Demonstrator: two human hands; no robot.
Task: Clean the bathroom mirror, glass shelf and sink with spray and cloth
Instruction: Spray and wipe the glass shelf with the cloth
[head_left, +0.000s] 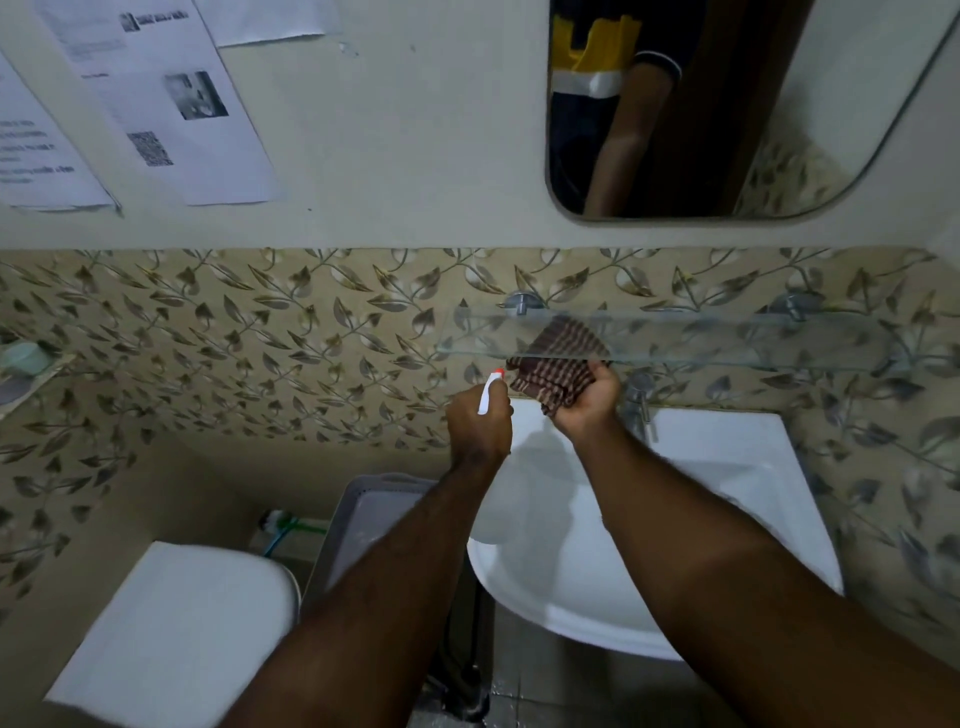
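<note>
From the head view, much is only half seen. The mirror (727, 104) is cut off at the top edge, leaving just its rounded lower corners; its glass shows part of a person's arm and a dark and yellow top. The spray bottle (488, 397) is nearly swallowed by the left hand (480, 423), which is closed round it, so only the white head with its red nozzle tip pokes out above the knuckles. The bottle's body cannot be made out. The right hand (587, 400) is clenched on a bunched cloth (553, 376), a dark brown and pale checked weave. The cloth's upper part lies behind the front edge of the glass shelf (727, 340) and shows through it, slightly hazed. The shelf is a clear, flat slab with a greenish edge, fixed on two round metal brackets against leaf-patterned tiles (234, 338).

Below the hands sits the sink (727, 467), smooth white ceramic, squared at the back and curved at the front, with both forearms crossing it. The steel tap (641, 400) stands just beside the right wrist, partly hidden by it. A white toilet lid (176, 623) lies at lower left, and blurred printed papers (156, 93) hang on the plain wall, unreadable.
</note>
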